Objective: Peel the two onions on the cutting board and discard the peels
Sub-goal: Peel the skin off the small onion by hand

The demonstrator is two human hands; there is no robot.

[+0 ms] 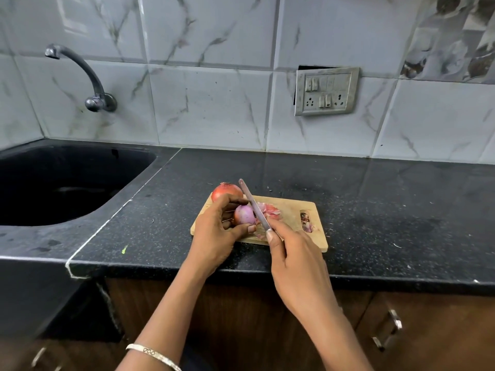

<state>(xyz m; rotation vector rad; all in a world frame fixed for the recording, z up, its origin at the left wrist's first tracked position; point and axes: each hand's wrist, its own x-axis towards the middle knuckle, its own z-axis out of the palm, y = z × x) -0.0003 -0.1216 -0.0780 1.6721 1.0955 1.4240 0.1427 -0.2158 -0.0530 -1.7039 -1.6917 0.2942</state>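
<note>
- You are working on the first of the two onions. Your left hand (214, 231) is cupping the partly peeled onion (245, 214) just below the middle of the frame, over the left end of the cutting board (316, 236). Its fingers (235, 202) are curling round the pale purple bulb. Whether the bulb is resting on the wood or lifted off it, I cannot tell.
- Your right hand (294, 258) is gripping the knife (254, 207), with its fingers wrapping closed round the hidden handle and the thumb lying at the base of the blade. The blade is slanting up and left, crossing the right side of that onion.
- The unpeeled onion (226, 191), in its full red-brown skin, is sitting at the board's far left corner, just behind your left hand.
- Loose peels (269, 210) are lying on the board just right of the blade, and more scraps are sitting in the board's handle slot (305, 222) at its right end.
- My reading is that you are stripping the last skin from this onion. The next move is calling for a shallow catch under the skin and a pull away from your left fingers, not a cut into the flesh.
- The sink (67, 162) at the left of the frame is too dark to show what it is holding. No bin is showing, so the discard spot is probably lying outside this view.
</note>
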